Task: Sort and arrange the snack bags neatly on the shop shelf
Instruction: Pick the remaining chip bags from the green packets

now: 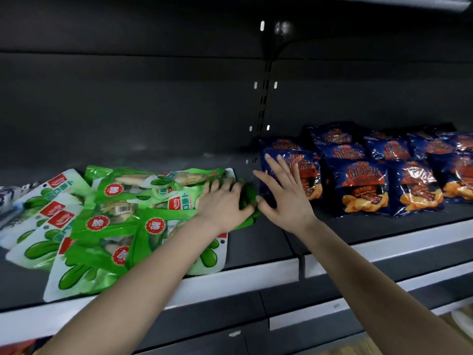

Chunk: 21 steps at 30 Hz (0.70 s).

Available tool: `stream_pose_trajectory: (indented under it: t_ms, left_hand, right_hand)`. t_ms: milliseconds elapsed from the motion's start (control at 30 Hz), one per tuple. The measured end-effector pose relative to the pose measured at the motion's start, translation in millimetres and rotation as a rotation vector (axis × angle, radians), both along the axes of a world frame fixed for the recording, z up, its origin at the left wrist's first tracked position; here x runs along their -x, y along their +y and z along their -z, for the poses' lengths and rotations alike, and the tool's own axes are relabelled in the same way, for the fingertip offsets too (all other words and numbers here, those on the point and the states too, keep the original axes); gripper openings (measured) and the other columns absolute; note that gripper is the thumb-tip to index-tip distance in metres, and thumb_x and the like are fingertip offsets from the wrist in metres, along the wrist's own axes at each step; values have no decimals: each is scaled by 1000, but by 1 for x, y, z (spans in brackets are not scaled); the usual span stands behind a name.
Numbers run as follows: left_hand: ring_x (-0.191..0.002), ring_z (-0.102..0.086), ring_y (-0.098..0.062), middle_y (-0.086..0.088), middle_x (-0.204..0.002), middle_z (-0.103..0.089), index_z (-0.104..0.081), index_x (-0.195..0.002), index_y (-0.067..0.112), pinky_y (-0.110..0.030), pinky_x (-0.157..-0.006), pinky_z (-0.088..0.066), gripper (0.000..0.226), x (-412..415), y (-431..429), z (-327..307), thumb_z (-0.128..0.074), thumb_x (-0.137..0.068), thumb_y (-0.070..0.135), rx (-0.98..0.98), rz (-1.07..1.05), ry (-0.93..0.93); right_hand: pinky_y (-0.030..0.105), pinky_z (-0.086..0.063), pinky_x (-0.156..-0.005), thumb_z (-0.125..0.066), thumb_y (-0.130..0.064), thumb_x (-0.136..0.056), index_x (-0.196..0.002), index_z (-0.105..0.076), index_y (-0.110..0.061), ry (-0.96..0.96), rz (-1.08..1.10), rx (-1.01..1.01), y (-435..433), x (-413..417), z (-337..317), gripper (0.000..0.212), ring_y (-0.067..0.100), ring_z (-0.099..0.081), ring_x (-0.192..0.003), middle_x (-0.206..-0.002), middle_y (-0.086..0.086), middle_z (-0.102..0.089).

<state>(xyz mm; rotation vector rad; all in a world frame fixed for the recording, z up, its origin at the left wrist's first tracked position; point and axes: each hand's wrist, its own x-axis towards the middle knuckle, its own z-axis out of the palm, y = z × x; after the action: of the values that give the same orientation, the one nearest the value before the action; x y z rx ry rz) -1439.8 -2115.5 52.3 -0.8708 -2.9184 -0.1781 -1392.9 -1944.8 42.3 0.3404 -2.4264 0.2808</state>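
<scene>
A loose heap of green snack bags [112, 216] lies overlapping on the left part of the dark shelf [271, 242]. My left hand [225, 201] rests on the heap's right edge, its fingers curled over a dark green bag [249, 194]. Just to the right, my right hand [284, 190] hovers with fingers spread and holds nothing. It stands in front of the leftmost of several blue chip bags [358, 185], which lie in rows on the right part of the shelf.
A grey-and-white packet [10, 198] shows at the far left edge. A slotted upright [265, 98] runs up the back wall between the two shelf sections. The shelf's pale front rail [384, 247] crosses below my arms. Bare shelf lies between the green and blue bags.
</scene>
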Motion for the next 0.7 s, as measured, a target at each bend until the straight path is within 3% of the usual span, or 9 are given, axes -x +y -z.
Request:
stream_pose_trajectory:
  t_ms: [67,133,200,267,400,700]
  left_hand:
    - [-139,-22,-34,-8,-154,-27,-37,-141,22,-44,-114,-13,71,0,-13,-1,-36,-83,63,53,2,-5]
    - [-141,-19,-31,-7,-154,-27,-39,-140,20,-41,-116,-12,74,-1,-26,0,-39,-81,64,89,14,-13]
    - [-144,-13,-26,-4,-155,-23,-34,-144,21,-38,-117,-6,75,-2,-36,3,-42,-81,62,98,33,-18]
    - [-145,-8,-23,1,-157,-18,-26,-147,23,-36,-117,0,74,-3,-45,6,-42,-84,58,99,47,-16]
    - [-146,-4,-19,3,-158,-16,-24,-148,23,-37,-116,6,69,-6,-57,10,-39,-88,53,56,44,-17]
    - [-142,-21,-19,-1,-153,-29,-35,-144,26,-33,-117,-5,57,-7,-98,10,-37,-91,48,-30,-54,48]
  right_hand:
    - [47,-4,-117,-47,-36,-89,-135,-49,-17,-86,-39,34,-15,7,-2,49,22,-6,-144,-155,8,-21]
    - [44,-3,-118,-43,-38,-94,-141,-40,-20,-319,-20,69,-33,17,1,49,24,2,-145,-158,4,-8]
    - [46,-2,-118,-34,-43,-97,-147,-26,-24,-598,65,92,-51,27,11,54,30,5,-145,-159,3,-1]
    - [48,-1,-117,-27,-47,-97,-150,-16,-28,-755,126,94,-65,32,21,57,35,3,-144,-159,2,-5]
    - [48,-1,-117,-27,-54,-94,-150,-12,-33,-751,148,70,-71,34,23,61,37,-1,-143,-158,6,-11]
    - [46,-2,-117,-28,-61,-91,-148,-14,-39,-736,58,70,-102,38,24,62,39,-1,-142,-158,8,-11]
